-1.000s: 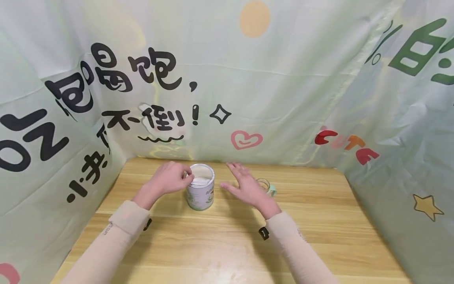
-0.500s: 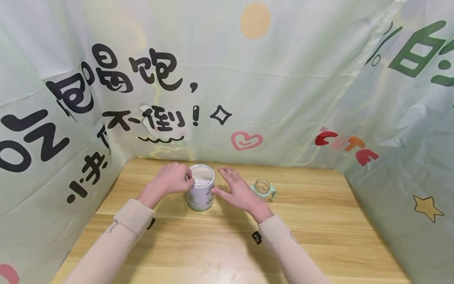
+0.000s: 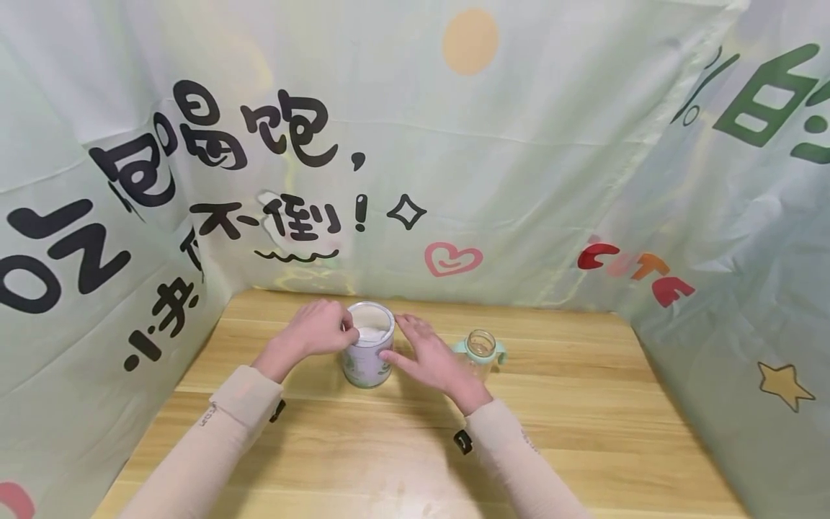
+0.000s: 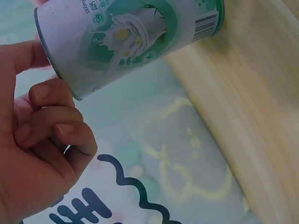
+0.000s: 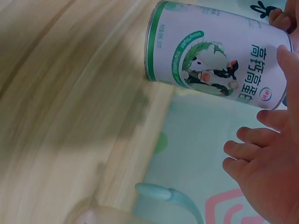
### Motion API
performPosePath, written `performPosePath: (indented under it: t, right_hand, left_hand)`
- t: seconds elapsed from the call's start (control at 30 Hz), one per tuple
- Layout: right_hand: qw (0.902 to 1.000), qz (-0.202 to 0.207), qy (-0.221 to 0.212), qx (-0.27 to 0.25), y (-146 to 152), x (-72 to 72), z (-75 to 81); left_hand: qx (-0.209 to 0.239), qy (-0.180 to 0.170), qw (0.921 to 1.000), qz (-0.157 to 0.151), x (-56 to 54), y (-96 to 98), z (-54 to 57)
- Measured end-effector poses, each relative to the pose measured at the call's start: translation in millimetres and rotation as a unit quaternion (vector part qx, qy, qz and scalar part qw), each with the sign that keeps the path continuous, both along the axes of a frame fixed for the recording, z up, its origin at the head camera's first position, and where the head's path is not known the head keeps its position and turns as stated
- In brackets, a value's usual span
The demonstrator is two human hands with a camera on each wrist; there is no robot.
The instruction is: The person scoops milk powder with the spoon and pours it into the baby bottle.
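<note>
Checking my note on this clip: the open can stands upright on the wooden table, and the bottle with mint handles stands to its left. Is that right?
Not the side: the bottle with mint handles stands to the right of the open can, as the head view shows. The can does stand upright on the wooden table.

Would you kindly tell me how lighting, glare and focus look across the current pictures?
Head view: bright, with pale glare on the near part of the table; left wrist view: dimmer, the left hand and can fairly sharp; right wrist view: soft shadow on the wood, the cut-off bottle blurred.
</note>
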State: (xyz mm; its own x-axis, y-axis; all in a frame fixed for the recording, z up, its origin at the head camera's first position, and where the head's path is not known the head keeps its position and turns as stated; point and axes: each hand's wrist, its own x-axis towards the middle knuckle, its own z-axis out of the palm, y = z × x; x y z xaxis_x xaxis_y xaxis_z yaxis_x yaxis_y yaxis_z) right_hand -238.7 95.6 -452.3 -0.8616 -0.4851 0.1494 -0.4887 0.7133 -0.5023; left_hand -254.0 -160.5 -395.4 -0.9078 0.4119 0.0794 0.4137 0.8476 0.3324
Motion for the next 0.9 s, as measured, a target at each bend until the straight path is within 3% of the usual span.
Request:
performPosePath:
  t: [0.67, 0.9]
  right_hand:
    - [0.9999, -0.005, 0.005, -0.007, -6.9, 0.0, -4.0]
    - [0.9999, -0.002, 0.010, -0.005, -6.4, -2.0, -4.7]
  left_hand:
    - [0.013, -0.075, 0.9967, 0.028, -2.4, 5.1, 10.1]
    - [0.004, -0.116, 0.9918, 0.054, -2.5, 11.1, 18.7]
